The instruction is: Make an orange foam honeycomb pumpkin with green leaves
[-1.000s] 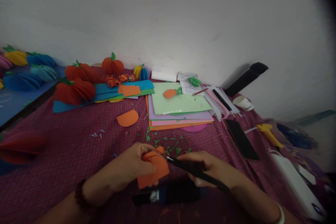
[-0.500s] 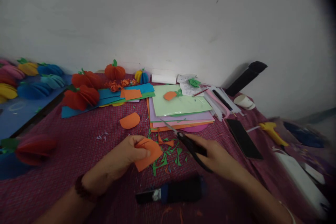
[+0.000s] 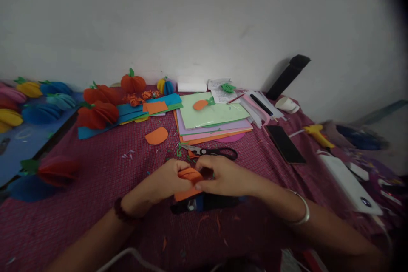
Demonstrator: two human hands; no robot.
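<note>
Between my two hands is a piece of orange paper, curved on top and straight along its lower edge. My left hand pinches it from the left. My right hand is on its right side, thumb and fingers closing on the edge. Just beyond my right hand, scissors with black handles lie on the cloth, blades pointing left over green and orange scraps. A cut orange half-round lies farther up to the left. Partly hidden below my hands is a black and blue tool.
A stack of coloured sheets lies ahead. Folded paper pumpkins stand at the left, some on a blue surface. To the right are a phone, a yellow glue gun and a white device. A white wall rises behind.
The scissors have left my right hand and now lie on the cloth. My right hand has moved left to the orange paper, which my left hand still holds. The view has shifted slightly.
</note>
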